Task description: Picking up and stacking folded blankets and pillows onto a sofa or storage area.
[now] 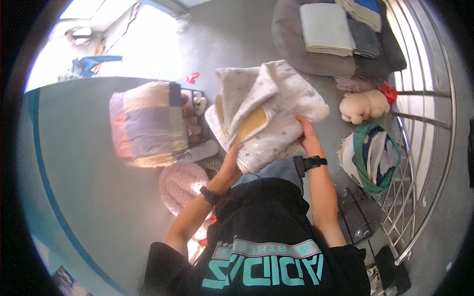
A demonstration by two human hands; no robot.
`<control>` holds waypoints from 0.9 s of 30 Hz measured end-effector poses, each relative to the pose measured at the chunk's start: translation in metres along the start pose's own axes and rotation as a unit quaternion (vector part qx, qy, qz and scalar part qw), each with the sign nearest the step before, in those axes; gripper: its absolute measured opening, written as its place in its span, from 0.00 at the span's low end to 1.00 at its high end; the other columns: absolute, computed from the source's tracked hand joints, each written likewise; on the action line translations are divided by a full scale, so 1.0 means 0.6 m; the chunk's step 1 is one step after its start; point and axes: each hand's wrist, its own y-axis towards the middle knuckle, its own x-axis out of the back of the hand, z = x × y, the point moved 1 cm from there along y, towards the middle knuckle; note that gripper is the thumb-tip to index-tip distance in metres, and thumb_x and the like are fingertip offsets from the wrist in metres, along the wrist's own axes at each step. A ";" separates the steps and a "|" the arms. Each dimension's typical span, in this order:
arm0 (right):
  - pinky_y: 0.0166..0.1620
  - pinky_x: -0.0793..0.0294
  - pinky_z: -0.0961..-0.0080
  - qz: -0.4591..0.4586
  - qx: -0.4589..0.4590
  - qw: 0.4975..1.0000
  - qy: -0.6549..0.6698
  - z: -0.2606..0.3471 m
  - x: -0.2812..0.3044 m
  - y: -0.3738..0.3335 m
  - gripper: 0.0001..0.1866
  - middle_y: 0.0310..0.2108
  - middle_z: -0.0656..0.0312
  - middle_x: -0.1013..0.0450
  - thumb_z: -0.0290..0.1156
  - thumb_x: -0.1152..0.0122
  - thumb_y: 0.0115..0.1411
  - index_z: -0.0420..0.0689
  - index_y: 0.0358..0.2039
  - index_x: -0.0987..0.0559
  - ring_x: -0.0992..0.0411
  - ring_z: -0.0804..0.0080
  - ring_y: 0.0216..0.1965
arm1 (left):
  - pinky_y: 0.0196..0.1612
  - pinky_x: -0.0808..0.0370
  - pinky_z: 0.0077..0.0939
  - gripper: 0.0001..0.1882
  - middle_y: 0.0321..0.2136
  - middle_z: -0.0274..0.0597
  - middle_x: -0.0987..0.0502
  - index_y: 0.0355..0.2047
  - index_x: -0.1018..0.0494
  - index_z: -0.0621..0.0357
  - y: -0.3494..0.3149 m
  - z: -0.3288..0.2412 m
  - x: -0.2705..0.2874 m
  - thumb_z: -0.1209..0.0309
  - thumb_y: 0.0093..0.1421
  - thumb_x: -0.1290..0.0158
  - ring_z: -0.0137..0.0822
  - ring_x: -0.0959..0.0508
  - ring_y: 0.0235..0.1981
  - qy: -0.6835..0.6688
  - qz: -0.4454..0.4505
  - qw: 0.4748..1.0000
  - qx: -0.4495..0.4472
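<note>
Both hands grip a fluffy white star-patterned blanket with a yellow lining [269,111], bunched over the person's lap at the centre; the left hand [232,160] clasps its near left edge; the right hand [307,135] pinches its right side; a plaid folded quilt [145,123] lies left; a cream plush toy [363,106] sits right.

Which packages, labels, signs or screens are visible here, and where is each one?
Bag: right of the right hand, green-trimmed, open, stuffed with cloth.
Shirt print: on the person's black shirt, bottom centre, teal and white letters.
No screens or signs show.
</note>
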 end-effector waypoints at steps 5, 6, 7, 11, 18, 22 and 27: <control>0.47 0.28 0.66 0.000 -0.012 1.000 -0.025 -0.017 0.026 0.051 0.19 0.40 0.53 0.30 0.25 0.48 0.50 0.33 0.44 0.32 0.30 0.61 0.41 | 0.53 0.32 0.39 0.28 0.51 0.49 0.33 0.57 0.47 0.63 0.013 0.027 0.023 0.61 0.60 0.58 0.43 0.30 0.50 0.017 -0.055 0.997 -0.056; 0.47 0.28 0.66 0.016 -0.035 0.998 -0.041 -0.031 0.028 0.080 0.19 0.40 0.53 0.30 0.25 0.48 0.50 0.33 0.44 0.32 0.30 0.61 0.41 | 0.53 0.32 0.39 0.27 0.51 0.49 0.33 0.57 0.46 0.63 0.013 0.033 0.038 0.62 0.60 0.58 0.43 0.30 0.50 -0.013 -0.024 0.998 -0.062; 0.47 0.28 0.66 0.044 -0.078 0.995 -0.050 -0.042 0.050 0.109 0.20 0.41 0.53 0.30 0.24 0.48 0.49 0.34 0.45 0.33 0.30 0.61 0.41 | 0.53 0.32 0.39 0.27 0.51 0.49 0.33 0.56 0.45 0.64 0.011 0.043 0.042 0.62 0.61 0.59 0.42 0.30 0.50 -0.027 -0.064 0.996 -0.052; 0.42 0.25 0.65 0.111 -0.173 0.968 -0.140 -0.071 0.047 0.181 0.23 0.42 0.51 0.31 0.25 0.49 0.51 0.34 0.48 0.35 0.29 0.61 0.41 | 0.53 0.32 0.38 0.27 0.52 0.48 0.33 0.57 0.45 0.62 0.039 0.087 0.049 0.60 0.61 0.60 0.41 0.30 0.50 -0.105 -0.152 0.979 -0.089; 0.31 0.25 0.71 0.182 -0.211 0.869 -0.409 -0.153 0.054 0.331 0.14 0.35 0.55 0.28 0.28 0.48 0.53 0.34 0.39 0.28 0.27 0.65 0.35 | 0.51 0.30 0.31 0.28 0.50 0.46 0.31 0.56 0.42 0.62 0.138 0.239 0.220 0.56 0.61 0.57 0.38 0.28 0.49 -0.136 -0.251 0.936 -0.208; 0.38 0.27 0.73 0.222 -0.156 0.892 -0.362 -0.153 0.017 0.362 0.14 0.37 0.56 0.28 0.27 0.47 0.52 0.36 0.39 0.27 0.28 0.67 0.39 | 0.41 0.24 0.29 0.28 0.42 0.46 0.27 0.53 0.39 0.66 0.226 0.292 0.310 0.59 0.58 0.52 0.38 0.23 0.39 -0.111 -0.318 0.896 -0.289; 0.34 0.32 0.77 0.292 -0.050 0.860 -0.416 -0.158 -0.054 0.350 0.10 0.32 0.63 0.29 0.28 0.42 0.51 0.39 0.33 0.26 0.31 0.76 0.34 | 0.36 0.26 0.28 0.28 0.37 0.46 0.26 0.48 0.36 0.70 0.223 0.259 0.366 0.64 0.51 0.46 0.35 0.24 0.34 -0.046 -0.481 0.806 -0.342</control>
